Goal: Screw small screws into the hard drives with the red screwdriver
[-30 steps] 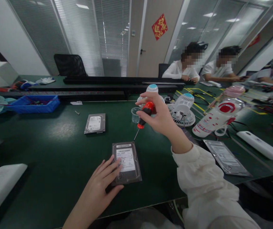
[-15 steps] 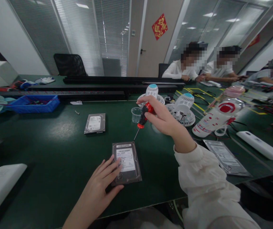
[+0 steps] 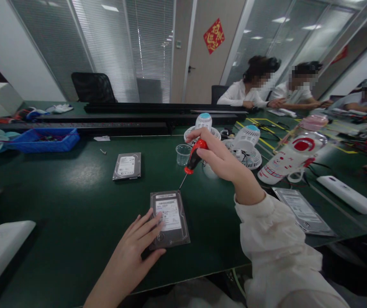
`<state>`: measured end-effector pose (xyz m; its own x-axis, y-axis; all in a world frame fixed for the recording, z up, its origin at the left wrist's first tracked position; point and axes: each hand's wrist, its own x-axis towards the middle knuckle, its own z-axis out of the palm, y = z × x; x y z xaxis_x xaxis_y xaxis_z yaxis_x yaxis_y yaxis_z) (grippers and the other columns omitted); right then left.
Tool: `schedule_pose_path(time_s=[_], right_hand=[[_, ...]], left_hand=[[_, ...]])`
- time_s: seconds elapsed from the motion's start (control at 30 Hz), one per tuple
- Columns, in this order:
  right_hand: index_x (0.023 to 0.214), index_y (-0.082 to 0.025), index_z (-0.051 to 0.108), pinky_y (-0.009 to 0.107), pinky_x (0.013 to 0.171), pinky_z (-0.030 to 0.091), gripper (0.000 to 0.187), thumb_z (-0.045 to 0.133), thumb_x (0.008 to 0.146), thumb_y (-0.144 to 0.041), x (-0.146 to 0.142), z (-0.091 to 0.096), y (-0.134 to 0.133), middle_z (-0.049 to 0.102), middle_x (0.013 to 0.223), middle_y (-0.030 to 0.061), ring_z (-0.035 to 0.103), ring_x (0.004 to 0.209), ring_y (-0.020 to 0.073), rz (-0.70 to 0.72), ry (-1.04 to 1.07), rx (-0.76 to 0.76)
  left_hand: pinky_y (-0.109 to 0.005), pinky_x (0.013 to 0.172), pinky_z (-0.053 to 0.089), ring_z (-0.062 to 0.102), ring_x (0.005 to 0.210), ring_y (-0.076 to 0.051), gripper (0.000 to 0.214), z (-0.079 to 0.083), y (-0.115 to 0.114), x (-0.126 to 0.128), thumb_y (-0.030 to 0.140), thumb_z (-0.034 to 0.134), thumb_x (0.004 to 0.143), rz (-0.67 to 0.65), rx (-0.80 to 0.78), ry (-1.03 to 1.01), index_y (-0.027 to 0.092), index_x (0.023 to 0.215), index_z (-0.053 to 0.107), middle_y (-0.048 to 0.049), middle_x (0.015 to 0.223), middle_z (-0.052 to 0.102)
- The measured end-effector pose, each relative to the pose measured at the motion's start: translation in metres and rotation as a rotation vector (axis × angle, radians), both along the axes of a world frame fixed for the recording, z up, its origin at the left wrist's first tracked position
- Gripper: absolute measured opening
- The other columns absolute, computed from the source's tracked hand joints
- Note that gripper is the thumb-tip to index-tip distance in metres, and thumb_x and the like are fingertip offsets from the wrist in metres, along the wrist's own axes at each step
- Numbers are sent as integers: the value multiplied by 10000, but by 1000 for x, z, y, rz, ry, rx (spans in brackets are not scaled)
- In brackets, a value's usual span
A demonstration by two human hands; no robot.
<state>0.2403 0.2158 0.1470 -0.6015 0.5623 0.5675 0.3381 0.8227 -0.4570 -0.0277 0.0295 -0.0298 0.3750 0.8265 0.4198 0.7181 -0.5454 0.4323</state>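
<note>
Two hands work on one hard drive (image 3: 169, 218) at the near middle of the table (image 3: 74, 205). The left hand (image 3: 135, 252) lies open and flat, pinning its left edge. The right hand (image 3: 221, 160) grips a red-handled screwdriver (image 3: 193, 159), tip at the far right corner. This looks like the screw-turning step, which calls for the tip to sit squarely in the screw.

Right hand (image 3: 224, 160) angles screwdriver (image 3: 193, 159) onto hard drive (image 3: 169, 219).

A dark green table (image 3: 74, 201) fills the lower frame. On it lie a hard drive (image 3: 172, 218) at lower centre, a second drive (image 3: 127, 166) up and left of it, a clear cup (image 3: 183, 154) mid-frame, a blue bin (image 3: 47, 140) at upper left, and a white bottle (image 3: 294, 159) on its side at right.
</note>
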Motion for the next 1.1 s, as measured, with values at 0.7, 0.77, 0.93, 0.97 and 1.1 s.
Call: schedule_pose_path(time_s=[0.7, 0.77, 0.93, 0.97, 1.1], right_hand=[[1230, -228, 519, 365, 776, 536, 292, 520, 940, -197, 1, -2, -3, 681, 1157, 61, 625, 850, 176, 56, 57, -96], [1217, -234, 527, 339, 721, 524, 249, 596, 981, -274, -1, -6, -1, 693, 1045, 33, 636, 815, 173, 1, 95, -53], [1042, -226, 627, 281, 601, 445, 240, 755, 954, -408, -6, -10, 4, 674, 859, -15, 591, 683, 136, -78, 120, 45], [1012, -218, 644, 280, 599, 439, 243, 762, 952, -422, -6, -9, 4, 675, 849, -15, 572, 660, 126, -78, 106, 53], [1181, -180, 698, 305, 667, 490, 283, 677, 992, -390, -3, -4, -1, 724, 965, 38, 604, 716, 142, -44, 58, 51]], left_hand=[[-693, 1196, 499, 535, 1534, -360, 626, 0, 0, 0, 216, 728, 979, 4, 8, 7, 328, 1575, 576, -80, 1613, 614], [-698, 1189, 503, 547, 1524, -365, 621, 0, 0, 0, 217, 732, 976, 2, 18, 19, 316, 1569, 578, -84, 1606, 621], [-695, 1159, 535, 568, 1505, -371, 606, 1, 0, 0, 232, 735, 974, -5, 42, 30, 309, 1556, 586, -81, 1596, 631], [-701, 1153, 537, 569, 1503, -371, 603, 2, 1, 0, 233, 732, 977, -7, 46, 31, 307, 1558, 584, -82, 1596, 631], [-708, 1138, 547, 579, 1493, -379, 600, 2, 1, 0, 228, 730, 978, -8, 62, 39, 295, 1556, 582, -91, 1596, 629]])
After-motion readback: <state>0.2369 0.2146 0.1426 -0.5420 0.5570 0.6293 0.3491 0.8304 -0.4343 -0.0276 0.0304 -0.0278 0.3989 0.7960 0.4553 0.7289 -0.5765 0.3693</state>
